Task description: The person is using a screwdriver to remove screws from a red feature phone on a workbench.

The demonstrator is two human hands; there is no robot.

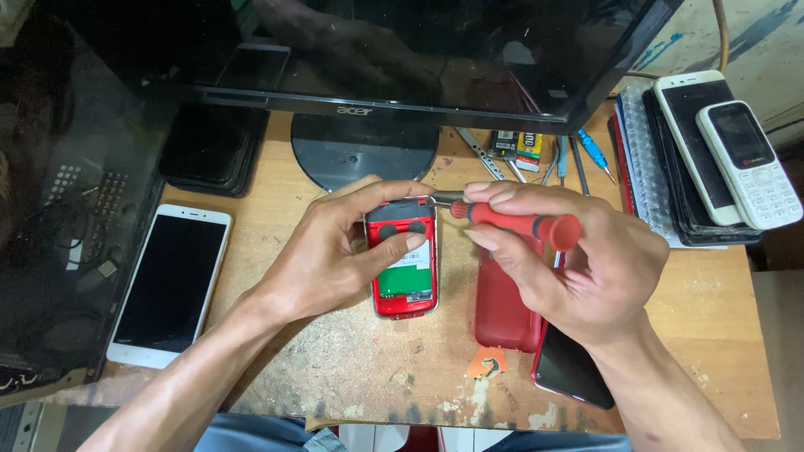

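Left hand (pixel 335 251): grasping an opened red phone (pixel 404 259), back cover off, thumb across its upper part, held just above the wooden table (pixel 368 360). Right hand (pixel 569 268): fingers clenched on a red-handled screwdriver (pixel 515 223); its tip, at the phone's top edge, is hard to make out. Red back cover (pixel 502 310) beneath the right hand, partly hidden. White smartphone (pixel 172 285) to the left. Monitor (pixel 377 50) cut off above.

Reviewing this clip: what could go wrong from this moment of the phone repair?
The red screwdriver in the right hand meets the opened red phone at its top corner; a slip might gouge the exposed board or jab the left hand gripping it. Any loosened screw could vanish on the cluttered wooden table.
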